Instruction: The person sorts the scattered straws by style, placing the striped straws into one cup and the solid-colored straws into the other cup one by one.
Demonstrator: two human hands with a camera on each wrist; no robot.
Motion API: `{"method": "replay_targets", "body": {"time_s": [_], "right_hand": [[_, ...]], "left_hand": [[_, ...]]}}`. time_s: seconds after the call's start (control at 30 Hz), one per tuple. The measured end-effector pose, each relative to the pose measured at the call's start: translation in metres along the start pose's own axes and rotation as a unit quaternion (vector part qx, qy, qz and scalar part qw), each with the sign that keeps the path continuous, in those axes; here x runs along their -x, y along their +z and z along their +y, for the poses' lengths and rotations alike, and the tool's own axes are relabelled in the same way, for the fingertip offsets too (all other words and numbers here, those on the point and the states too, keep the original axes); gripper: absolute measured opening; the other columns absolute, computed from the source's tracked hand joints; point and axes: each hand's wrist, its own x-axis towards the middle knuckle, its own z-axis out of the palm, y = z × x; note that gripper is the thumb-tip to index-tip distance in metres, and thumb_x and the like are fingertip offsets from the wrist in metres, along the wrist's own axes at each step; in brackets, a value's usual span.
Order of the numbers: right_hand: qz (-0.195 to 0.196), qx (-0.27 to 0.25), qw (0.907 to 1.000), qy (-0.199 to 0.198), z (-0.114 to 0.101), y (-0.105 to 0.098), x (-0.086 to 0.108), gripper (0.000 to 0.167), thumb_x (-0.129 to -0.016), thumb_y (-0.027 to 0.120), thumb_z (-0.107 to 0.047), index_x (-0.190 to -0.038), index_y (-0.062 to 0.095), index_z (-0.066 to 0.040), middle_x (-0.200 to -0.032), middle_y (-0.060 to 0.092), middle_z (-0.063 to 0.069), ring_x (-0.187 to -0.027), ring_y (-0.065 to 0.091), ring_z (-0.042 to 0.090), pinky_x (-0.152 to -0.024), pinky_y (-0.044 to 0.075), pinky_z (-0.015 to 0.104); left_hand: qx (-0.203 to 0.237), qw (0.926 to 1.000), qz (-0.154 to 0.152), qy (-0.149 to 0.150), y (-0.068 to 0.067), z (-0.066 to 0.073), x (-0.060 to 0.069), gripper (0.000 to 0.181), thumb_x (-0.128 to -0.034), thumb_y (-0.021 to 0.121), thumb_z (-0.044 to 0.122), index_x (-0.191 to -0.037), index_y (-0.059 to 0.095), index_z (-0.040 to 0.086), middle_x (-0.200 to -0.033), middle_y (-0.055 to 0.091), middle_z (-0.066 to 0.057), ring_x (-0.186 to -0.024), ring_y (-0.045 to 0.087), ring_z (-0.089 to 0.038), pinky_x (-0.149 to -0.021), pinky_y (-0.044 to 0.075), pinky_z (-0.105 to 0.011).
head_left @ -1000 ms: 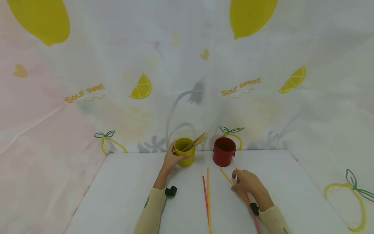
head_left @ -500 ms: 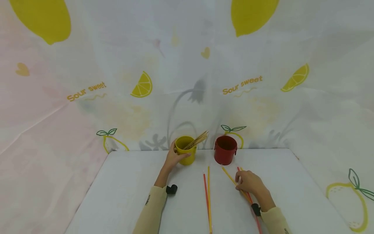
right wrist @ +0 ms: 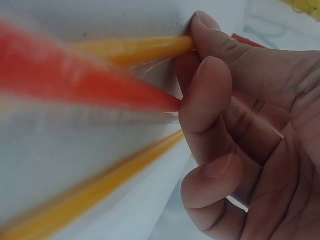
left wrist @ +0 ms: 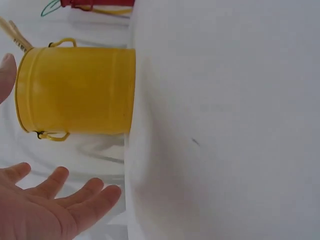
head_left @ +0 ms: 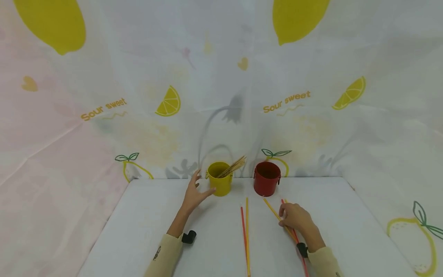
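A yellow bucket (head_left: pixel 220 184) with small side handles stands upright at the back of the table, thin wooden sticks (head_left: pixel 235 167) leaning out of its rim. My left hand (head_left: pixel 193 196) is just left of it, fingers spread and apart from the bucket, holding nothing. To the right stands a red bucket (head_left: pixel 267 181). In front of it my right hand (head_left: pixel 297 219) is down at the table with curled fingers. Thumb and forefinger pinch a yellow straw (right wrist: pixel 150 49) in a clear wrapper. A red straw (right wrist: pixel 90 80) reaches the forefinger; another yellow straw (right wrist: pixel 100 195) lies beside.
On the white table (head_left: pixel 145 231), a red straw (head_left: pixel 244 234) and a yellow straw (head_left: pixel 247 227) lie side by side between the hands. A lemon-print cloth (head_left: pixel 221 77) hangs behind and beside the table.
My left hand has let go of the yellow bucket and moved left and toward me. The right hand's fingers have curled in on the straw. The buckets stay in place.
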Motion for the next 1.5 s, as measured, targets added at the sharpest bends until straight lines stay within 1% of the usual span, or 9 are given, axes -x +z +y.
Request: {"method": "replay_targets", "body": {"time_s": [0.13,0.27,0.4,0.5,0.77,0.93,1.17,1.37,1.5], "right_hand": [[0.001,0.000,1.0000,-0.001,-0.002,0.001,0.002,0.027,-0.071,0.088,-0.011,-0.081,0.063,-0.011,-0.068,0.054,-0.001,-0.062,0.050,0.017,-0.055,0.044,0.034],[-0.005,0.003,1.0000,0.003,-0.002,0.002,0.002,0.027,-0.071,0.088,-0.012,-0.081,0.062,-0.012,-0.069,0.054,0.000,-0.063,0.050,0.017,-0.056,0.044,0.034],[-0.008,0.009,0.9999,0.006,-0.001,0.002,-0.001,0.027,-0.072,0.088,-0.013,-0.081,0.062,-0.013,-0.069,0.054,-0.001,-0.064,0.050,0.017,-0.057,0.044,0.034],[-0.008,0.018,0.9998,0.007,0.001,0.001,-0.003,0.027,-0.072,0.088,-0.014,-0.082,0.062,-0.013,-0.070,0.055,0.000,-0.064,0.050,0.017,-0.057,0.044,0.035],[-0.012,0.020,0.9996,0.015,0.005,-0.001,-0.001,0.028,-0.073,0.087,-0.014,-0.083,0.062,-0.013,-0.070,0.054,0.000,-0.064,0.050,0.018,-0.056,0.043,0.034],[-0.006,0.018,0.9997,0.014,0.005,0.002,-0.001,0.028,-0.073,0.087,-0.014,-0.083,0.061,-0.014,-0.069,0.053,0.000,-0.063,0.049,0.018,-0.056,0.042,0.034],[-0.003,0.031,0.9995,0.008,-0.001,0.003,0.000,0.029,-0.072,0.087,-0.012,-0.083,0.060,-0.014,-0.069,0.053,0.000,-0.062,0.049,0.017,-0.054,0.042,0.033],[-0.008,0.037,0.9992,0.016,-0.002,0.001,0.000,0.029,-0.073,0.087,-0.012,-0.083,0.060,-0.014,-0.069,0.054,0.000,-0.062,0.050,0.017,-0.054,0.043,0.033],[-0.005,0.025,0.9996,0.012,-0.003,0.003,0.000,0.029,-0.073,0.087,-0.011,-0.084,0.060,-0.013,-0.069,0.054,0.000,-0.062,0.050,0.017,-0.054,0.043,0.033]], "left_hand": [[-0.018,0.9998,-0.007,-0.009,-0.007,-0.002,0.019,0.101,-0.0775,0.085,0.040,-0.155,0.027,0.012,-0.150,0.037,-0.022,-0.133,0.040,-0.046,-0.105,0.038,-0.057],[-0.030,0.9992,-0.024,-0.012,-0.004,0.003,0.036,0.092,-0.0783,0.083,0.043,-0.150,0.036,0.009,-0.142,0.047,-0.022,-0.126,0.047,-0.048,-0.099,0.043,-0.057],[-0.030,0.9979,-0.055,-0.012,0.008,0.016,0.045,0.080,-0.0792,0.082,0.045,-0.142,0.047,0.010,-0.134,0.055,-0.018,-0.121,0.052,-0.045,-0.094,0.048,-0.055],[-0.013,0.9955,-0.094,0.000,0.024,0.027,0.044,0.073,-0.0817,0.080,0.044,-0.139,0.050,0.010,-0.132,0.057,-0.018,-0.120,0.054,-0.043,-0.093,0.049,-0.054],[0.045,0.9836,-0.166,0.053,0.080,0.048,0.022,0.079,-0.0834,0.080,0.038,-0.149,0.040,0.018,-0.144,0.047,-0.020,-0.129,0.046,-0.044,-0.098,0.044,-0.058],[0.046,0.9810,-0.176,0.067,0.109,0.050,0.005,0.087,-0.0834,0.080,0.037,-0.153,0.034,0.013,-0.150,0.039,-0.021,-0.133,0.042,-0.043,-0.103,0.041,-0.054],[0.012,0.9855,-0.156,0.064,0.135,0.050,-0.017,0.097,-0.0819,0.080,0.042,-0.156,0.026,0.012,-0.154,0.035,-0.017,-0.137,0.038,-0.037,-0.106,0.038,-0.051],[0.026,0.9873,-0.153,0.033,0.152,0.058,-0.036,0.102,-0.0806,0.080,0.045,-0.158,0.021,0.016,-0.155,0.035,-0.014,-0.138,0.037,-0.035,-0.106,0.038,-0.053],[0.038,0.9863,-0.157,0.031,0.156,0.059,-0.043,0.101,-0.0813,0.081,0.041,-0.158,0.020,0.016,-0.155,0.034,-0.013,-0.139,0.036,-0.032,-0.107,0.037,-0.052]]}}
